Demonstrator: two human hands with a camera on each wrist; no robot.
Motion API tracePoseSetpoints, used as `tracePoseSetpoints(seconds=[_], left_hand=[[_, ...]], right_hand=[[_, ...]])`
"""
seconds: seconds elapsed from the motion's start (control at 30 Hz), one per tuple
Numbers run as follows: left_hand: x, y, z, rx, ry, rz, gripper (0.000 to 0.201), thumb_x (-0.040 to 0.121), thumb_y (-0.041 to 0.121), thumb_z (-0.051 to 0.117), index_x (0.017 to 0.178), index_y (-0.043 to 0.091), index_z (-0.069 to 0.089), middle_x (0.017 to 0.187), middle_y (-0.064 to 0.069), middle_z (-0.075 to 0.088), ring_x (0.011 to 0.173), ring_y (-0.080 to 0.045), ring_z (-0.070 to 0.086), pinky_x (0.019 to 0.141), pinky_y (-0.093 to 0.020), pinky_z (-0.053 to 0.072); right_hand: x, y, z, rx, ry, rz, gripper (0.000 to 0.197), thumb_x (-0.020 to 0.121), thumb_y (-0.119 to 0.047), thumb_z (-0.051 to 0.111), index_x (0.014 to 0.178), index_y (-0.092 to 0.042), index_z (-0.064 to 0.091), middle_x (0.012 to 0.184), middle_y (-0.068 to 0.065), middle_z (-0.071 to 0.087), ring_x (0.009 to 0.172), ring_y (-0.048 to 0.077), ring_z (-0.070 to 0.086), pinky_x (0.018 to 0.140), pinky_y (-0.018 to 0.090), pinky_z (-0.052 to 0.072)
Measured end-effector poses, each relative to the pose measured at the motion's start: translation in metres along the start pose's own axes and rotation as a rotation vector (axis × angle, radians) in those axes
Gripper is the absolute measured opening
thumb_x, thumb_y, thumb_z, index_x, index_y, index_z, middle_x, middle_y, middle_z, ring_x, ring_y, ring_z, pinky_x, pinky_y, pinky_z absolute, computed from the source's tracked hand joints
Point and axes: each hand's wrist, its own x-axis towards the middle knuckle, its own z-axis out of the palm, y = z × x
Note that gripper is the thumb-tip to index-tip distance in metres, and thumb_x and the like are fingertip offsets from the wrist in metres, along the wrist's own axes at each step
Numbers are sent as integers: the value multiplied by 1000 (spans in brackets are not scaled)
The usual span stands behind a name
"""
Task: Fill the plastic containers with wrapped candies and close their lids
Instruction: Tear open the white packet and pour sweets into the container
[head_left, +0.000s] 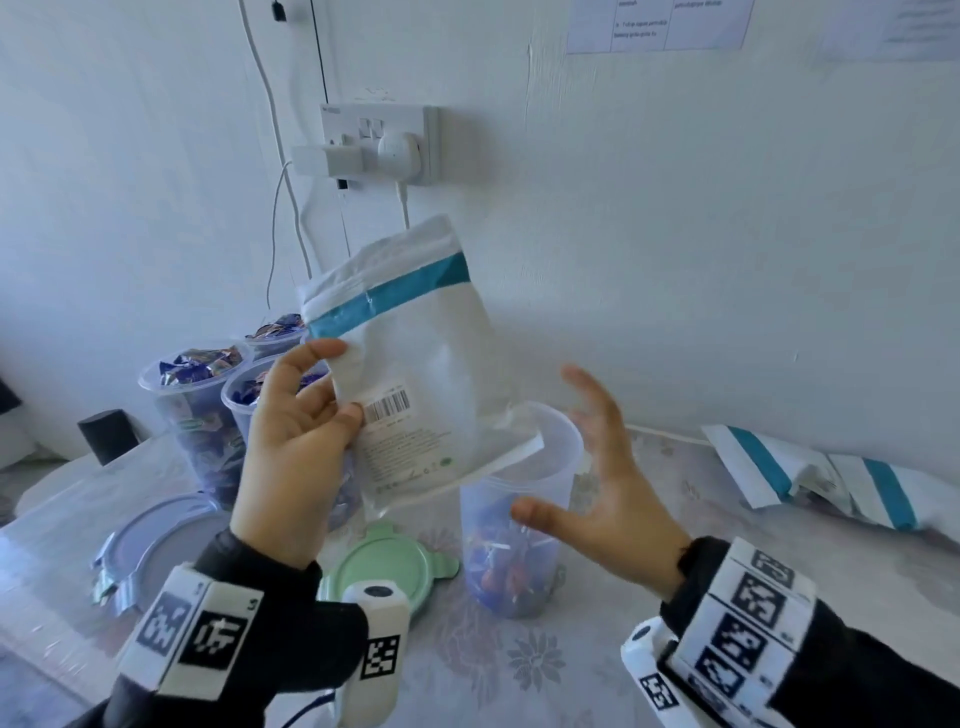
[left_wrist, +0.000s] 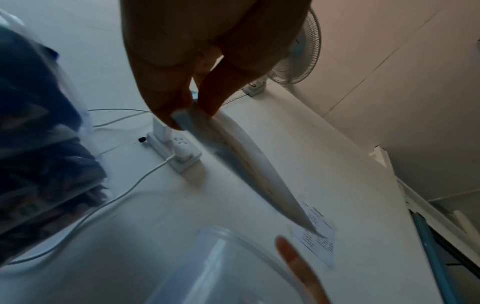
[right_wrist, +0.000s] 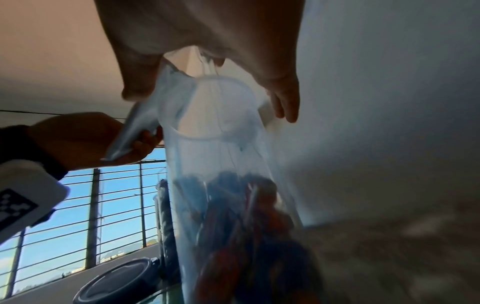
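My left hand (head_left: 311, 415) pinches a white candy bag (head_left: 415, 374) with a teal stripe by its edge, holding it upside down with its mouth over a clear plastic container (head_left: 519, 519). Wrapped candies (head_left: 498, 566) lie in the bottom third of that container. My right hand (head_left: 587, 462) hovers open just right of the container's rim, fingers spread, holding nothing. In the left wrist view the left hand (left_wrist: 187, 111) has thumb and fingers clamped on the bag (left_wrist: 246, 164). In the right wrist view the right hand (right_wrist: 207, 61) is above the container (right_wrist: 221, 164).
Three clear containers (head_left: 192, 395) full of wrapped candies stand at the back left. A green lid (head_left: 384, 566) and a blue-grey lid (head_left: 150, 545) lie on the table. More teal-striped bags (head_left: 810, 467) lie at the right. A wall socket with plugs (head_left: 379, 145) and cables hangs behind.
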Motion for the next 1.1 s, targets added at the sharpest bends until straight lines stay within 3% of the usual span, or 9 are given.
tracePoseSetpoints(seconds=[0.1,0.2,0.27,0.47,0.6,0.8,0.93,1.0,1.1], left_hand=[[-1,-7,-8,11,-28,-42,46,88,-19,37,101,21,57,81,4,72,74,-6,66,64,-17,55],[-2,-14,-8,19,-57,-63,50,88,-19,38,104,23,59,87,2,70,80,-9,65,68,-18,55],[-2,-20,-7,18,-66,-81,50,87,-20,39,105,22,59,85,3,71,80,-7,66,68,-17,54],[1,-48,3,162,-140,-178,52,83,-26,38,103,18,59,94,-7,65,73,-3,65,65,-16,54],[8,-81,17,427,-323,-353,52,84,-22,41,99,25,59,99,-9,61,79,-16,63,64,-22,55],[18,-117,49,771,-605,-524,43,84,-12,53,112,21,52,93,4,52,86,-14,54,76,-23,48],[26,-129,56,1069,-690,-393,46,88,3,54,129,22,48,131,-7,44,115,-23,48,96,-26,39],[27,-125,60,965,-574,-276,37,96,16,46,132,26,46,138,-5,41,125,-23,43,105,-33,34],[20,-102,69,477,-411,-170,30,100,26,37,128,30,46,129,6,50,120,-12,47,99,-28,36]], right_hand=[[-2,15,2,50,-97,88,85,57,-61,74,125,-63,24,133,-44,27,128,-17,28,101,12,30],[-1,25,-6,171,-49,149,77,57,-49,83,121,-49,41,127,-32,45,122,-2,47,97,27,46],[-2,27,-16,200,0,175,77,58,-41,86,122,-46,42,129,-18,51,117,8,55,92,28,51],[-6,22,-67,79,207,182,78,49,-41,80,116,-52,41,120,-18,54,106,3,58,82,18,48],[-7,18,-90,61,276,169,85,47,-41,88,118,-50,42,116,-16,54,106,0,58,77,11,49],[-8,20,-80,152,245,164,82,56,-27,90,121,-42,42,123,-3,56,102,-7,59,76,11,48],[-11,29,-59,188,149,188,82,52,-35,85,120,-47,41,126,-8,55,109,2,59,84,21,52],[-13,34,-51,202,114,194,82,52,-38,83,122,-46,40,127,-7,54,115,5,56,91,27,51],[-16,38,-44,191,86,225,87,54,-40,89,124,-49,39,130,-7,52,118,7,54,97,35,50]])
